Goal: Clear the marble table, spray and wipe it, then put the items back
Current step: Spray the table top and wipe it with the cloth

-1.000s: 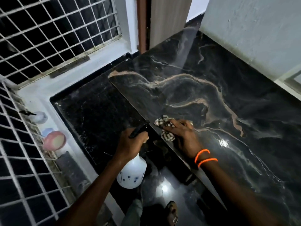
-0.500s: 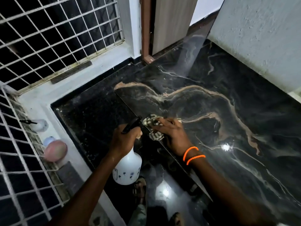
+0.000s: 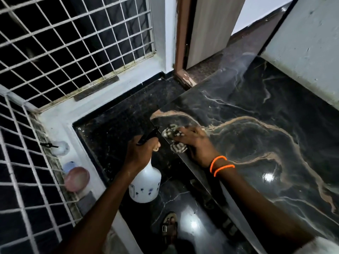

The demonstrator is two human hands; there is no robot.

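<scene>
The black marble table (image 3: 256, 136) with tan veins fills the right half of the view, bare and glossy. My right hand (image 3: 196, 145), with orange bands on the wrist, presses a patterned cloth (image 3: 174, 136) flat on the table near its left front edge and far corner. Part of the cloth hangs over the edge. My left hand (image 3: 141, 153) grips the neck of a white spray bottle (image 3: 145, 184) with a black trigger. The bottle hangs upright over the dark floor, just left of the table edge.
A white ledge (image 3: 60, 123) runs under metal window grilles on the left, holding a pink round object (image 3: 77, 178) and small white and blue items. A wooden door (image 3: 209, 28) stands at the back. A white wall (image 3: 308, 48) borders the table's right. My sandalled foot (image 3: 169, 228) is below.
My right hand has slid the cloth along the table's left edge toward the far corner. My left hand followed with the bottle, and my view tilted up toward the door.
</scene>
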